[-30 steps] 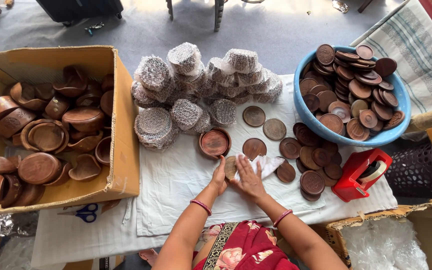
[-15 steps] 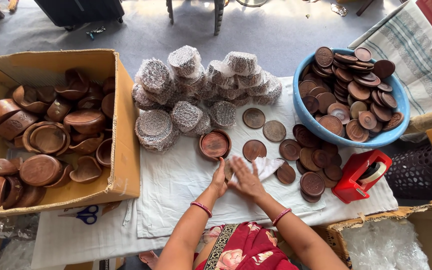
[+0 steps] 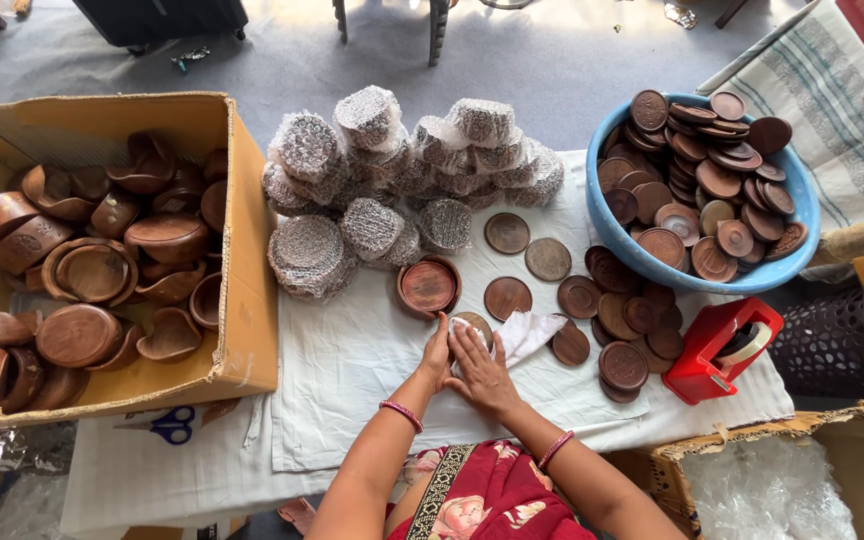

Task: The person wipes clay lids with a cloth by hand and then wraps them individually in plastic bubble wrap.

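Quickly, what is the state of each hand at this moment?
Left hand: closed on the edge of a round wooden lid.
Right hand: open, fingers pressing a white cloth against the lid.

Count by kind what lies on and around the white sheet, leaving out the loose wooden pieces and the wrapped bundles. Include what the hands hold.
Boxes: 2
Basin: 1
Tape dispenser: 1
Scissors: 1
Disc, in left hand: 1
Rag, under right hand: 1
Total: 7
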